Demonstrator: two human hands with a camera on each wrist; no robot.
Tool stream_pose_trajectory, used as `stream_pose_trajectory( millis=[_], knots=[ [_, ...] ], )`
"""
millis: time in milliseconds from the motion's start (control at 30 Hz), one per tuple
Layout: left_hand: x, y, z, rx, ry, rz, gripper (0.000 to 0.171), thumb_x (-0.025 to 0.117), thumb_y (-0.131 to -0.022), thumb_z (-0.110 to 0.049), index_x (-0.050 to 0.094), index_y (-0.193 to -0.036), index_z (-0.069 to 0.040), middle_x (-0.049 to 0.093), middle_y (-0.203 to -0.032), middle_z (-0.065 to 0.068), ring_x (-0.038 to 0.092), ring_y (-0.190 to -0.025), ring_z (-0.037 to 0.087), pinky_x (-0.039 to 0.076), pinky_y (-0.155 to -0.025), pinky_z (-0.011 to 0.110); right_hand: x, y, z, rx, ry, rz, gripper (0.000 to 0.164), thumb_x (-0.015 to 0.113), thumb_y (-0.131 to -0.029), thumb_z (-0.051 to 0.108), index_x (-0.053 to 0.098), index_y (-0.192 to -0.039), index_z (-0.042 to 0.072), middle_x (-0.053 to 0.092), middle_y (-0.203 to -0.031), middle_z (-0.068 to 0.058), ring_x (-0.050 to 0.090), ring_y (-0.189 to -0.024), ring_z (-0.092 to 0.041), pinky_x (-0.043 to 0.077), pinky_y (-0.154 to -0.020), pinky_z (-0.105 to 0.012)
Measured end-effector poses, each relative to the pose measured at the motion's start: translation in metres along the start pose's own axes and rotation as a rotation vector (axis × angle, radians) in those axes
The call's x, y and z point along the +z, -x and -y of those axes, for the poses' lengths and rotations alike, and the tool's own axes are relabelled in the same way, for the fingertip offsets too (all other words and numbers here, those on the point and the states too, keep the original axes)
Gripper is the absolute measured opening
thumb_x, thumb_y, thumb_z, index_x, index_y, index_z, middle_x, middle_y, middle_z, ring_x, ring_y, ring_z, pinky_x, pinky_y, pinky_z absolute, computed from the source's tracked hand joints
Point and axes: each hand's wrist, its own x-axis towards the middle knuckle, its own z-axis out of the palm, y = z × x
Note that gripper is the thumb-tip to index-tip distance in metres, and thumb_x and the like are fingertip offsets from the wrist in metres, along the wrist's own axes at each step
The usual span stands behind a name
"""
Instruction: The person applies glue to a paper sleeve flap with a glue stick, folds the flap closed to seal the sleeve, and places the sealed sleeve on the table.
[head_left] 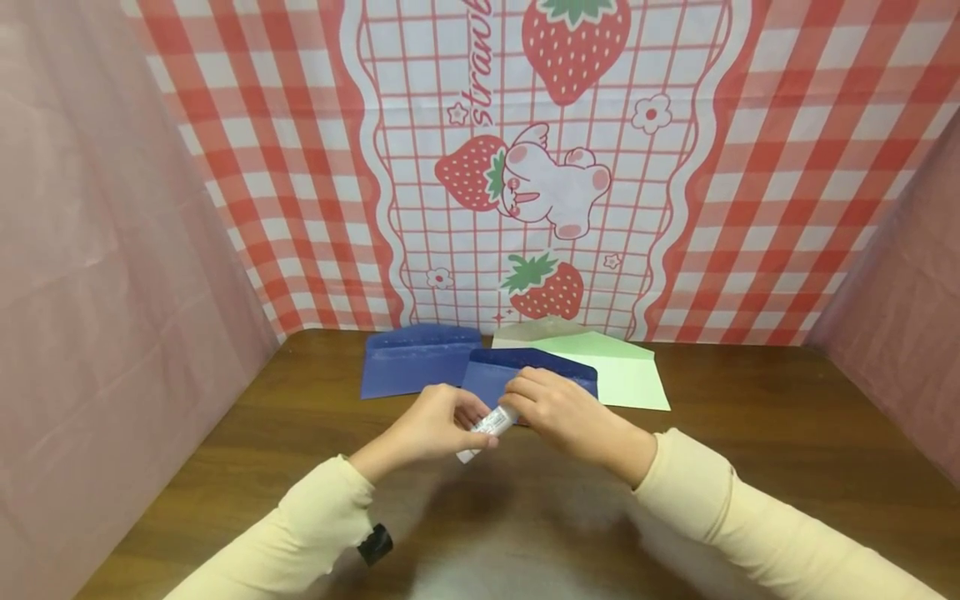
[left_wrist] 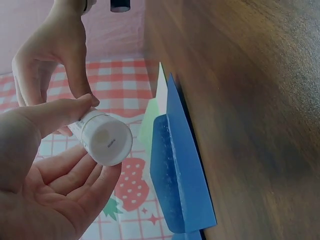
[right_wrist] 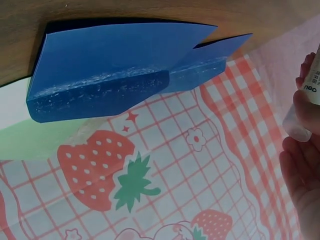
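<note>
A white glue stick (head_left: pixel 495 423) with printed label is held up between both hands, tilted, one end low toward the left. My left hand (head_left: pixel 431 423) holds its lower part between thumb and fingers; the left wrist view shows its round white end face-on. My right hand (head_left: pixel 558 410) curls its fingers round the upper end, largely hiding it. Just behind the hands stands a blue envelope (head_left: pixel 480 379) with its flap raised and whitish streaks along the fold. In the right wrist view the glue stick (right_wrist: pixel 314 82) appears at the edge, partly cut off.
Another blue envelope (head_left: pixel 420 371) stands at the back left, flap up. A light green envelope (head_left: pixel 633 383) and a beige flap (head_left: pixel 517 333) are at the back right. A checked strawberry cloth (head_left: pixel 555 192) hangs behind the brown table (head_left: pixel 750 417). A small black cylinder (head_left: pixel 375 544) is by the left sleeve.
</note>
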Motion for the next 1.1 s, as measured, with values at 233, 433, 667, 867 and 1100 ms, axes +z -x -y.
stream_pose_trajectory(
  millis=[233,433,667,867,1100],
  knots=[
    [0.007,0.000,-0.003,0.072,-0.051,-0.020,0.022,0.080,-0.075,-0.016,0.073,-0.091,-0.002,0.073,-0.078,0.007,0.061,-0.065,0.002,0.049,-0.058,0.014,-0.001,0.004,0.002,0.047,-0.020,0.028,0.028,0.086,-0.063,0.007,0.068,-0.084,0.006,0.065,-0.083,-0.001,0.059,-0.079,-0.014,0.052,-0.073,-0.026],
    [0.013,0.001,-0.005,0.133,-0.101,-0.057,0.017,0.080,-0.074,-0.012,0.074,-0.088,-0.003,0.073,-0.073,0.006,0.057,-0.059,-0.001,0.046,-0.053,0.013,-0.003,0.008,0.004,0.092,-0.054,0.072,0.029,0.086,-0.061,0.002,0.068,-0.083,0.006,0.065,-0.081,-0.001,0.059,-0.078,-0.014,0.052,-0.073,-0.026],
    [0.020,0.004,-0.007,0.165,-0.155,-0.078,0.015,0.079,-0.074,-0.011,0.074,-0.086,-0.004,0.073,-0.072,0.005,0.060,-0.061,0.002,0.044,-0.053,0.013,-0.006,0.015,0.007,0.197,-0.203,0.146,0.025,0.082,-0.066,-0.002,0.068,-0.085,0.006,0.064,-0.081,0.000,0.058,-0.077,-0.012,0.051,-0.069,-0.024],
    [0.026,0.008,-0.009,0.188,-0.235,-0.092,0.016,0.080,-0.075,-0.012,0.074,-0.088,-0.004,0.073,-0.074,0.004,0.058,-0.063,0.002,0.044,-0.055,0.013,-0.010,0.014,0.009,0.277,-0.273,0.228,0.023,0.079,-0.067,-0.004,0.068,-0.084,0.006,0.064,-0.079,0.000,0.059,-0.077,-0.013,0.051,-0.069,-0.025],
    [0.028,0.011,-0.011,0.245,-0.412,-0.126,0.015,0.079,-0.075,-0.012,0.072,-0.086,-0.006,0.070,-0.076,0.003,0.060,-0.068,0.010,0.048,-0.060,0.020,-0.011,0.013,0.010,0.338,-0.314,0.288,0.019,0.081,-0.069,0.001,0.069,-0.082,0.005,0.066,-0.078,-0.001,0.061,-0.074,-0.013,0.052,-0.069,-0.026]
  ],
)
